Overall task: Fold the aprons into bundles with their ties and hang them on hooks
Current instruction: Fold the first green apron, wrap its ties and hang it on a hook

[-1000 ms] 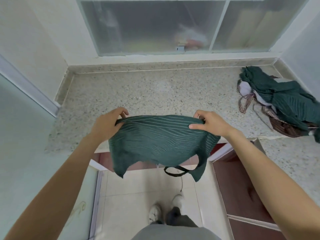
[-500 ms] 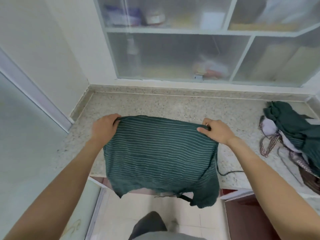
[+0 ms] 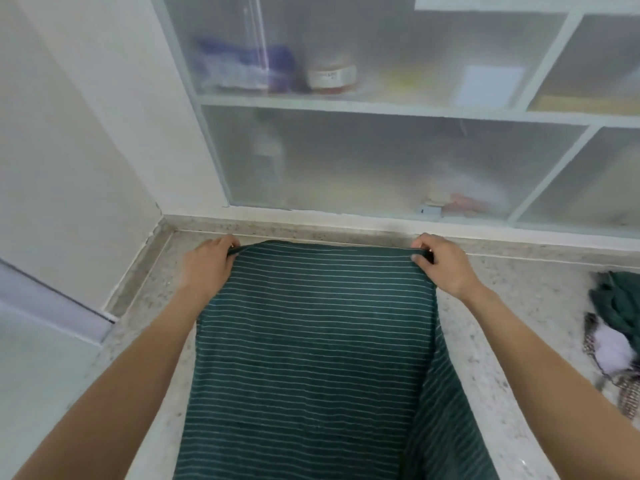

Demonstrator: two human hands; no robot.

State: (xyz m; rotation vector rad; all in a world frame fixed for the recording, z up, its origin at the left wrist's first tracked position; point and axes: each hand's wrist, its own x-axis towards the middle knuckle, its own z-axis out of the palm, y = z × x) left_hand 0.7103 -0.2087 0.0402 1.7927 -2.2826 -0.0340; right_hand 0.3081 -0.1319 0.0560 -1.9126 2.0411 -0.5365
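A dark green apron with thin white stripes (image 3: 311, 341) lies stretched across the speckled stone counter (image 3: 519, 306), its far edge close to the back wall. My left hand (image 3: 207, 268) pinches the far left corner of that edge. My right hand (image 3: 443, 268) pinches the far right corner. The near part of the apron runs out of view at the bottom of the frame. A second layer of the same cloth shows along its right side. No ties or hooks are visible.
A pile of other aprons (image 3: 616, 327), green and patterned, lies at the counter's right edge. Behind the counter stands a frosted glass cabinet (image 3: 381, 150) with blurred items on its shelves. A white wall (image 3: 69, 150) closes the left side.
Both hands carried the apron forward from over the floor and laid it out flat on the counter, up to the back wall. The view tilted upward.
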